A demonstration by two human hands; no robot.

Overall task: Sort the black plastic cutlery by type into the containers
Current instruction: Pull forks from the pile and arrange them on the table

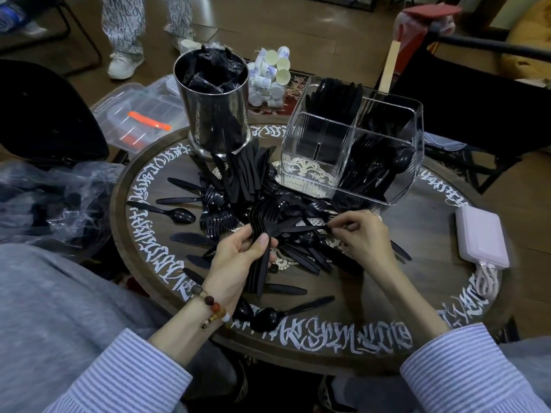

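Black glossy plastic cutlery [247, 204] lies heaped at the centre of a round dark wooden table [402, 281] whose rim carries white painted script. Mix of forks, knives and spoons, thin and flat-handled, overlapping in no order; a few spoons lie loose toward 9 and 6 o'clock.

Left hand [238, 257], just below centre: fingers and thumb curled round a stacked bundle of forks [264, 234], tines pointing toward 12 o'clock, handles running down past the palm. Beaded bracelet [213, 308] on that wrist.

Right hand [363, 236], toward 3 o'clock of the pile: fingertips pinch one slim black piece [301, 228] lying across the heap; its type is not clear.

Clear ribbed acrylic organizer [417, 120] at 1 o'clock, divided into compartments: spoons in the near right one, dark pieces in the far left one, near left one showing only the table pattern through it.

Cylindrical polished steel canister [214, 114] at 11 o'clock, holding wrapped black cutlery.

Pale pink power bank [483, 239] with braided cable at 3 o'clock.
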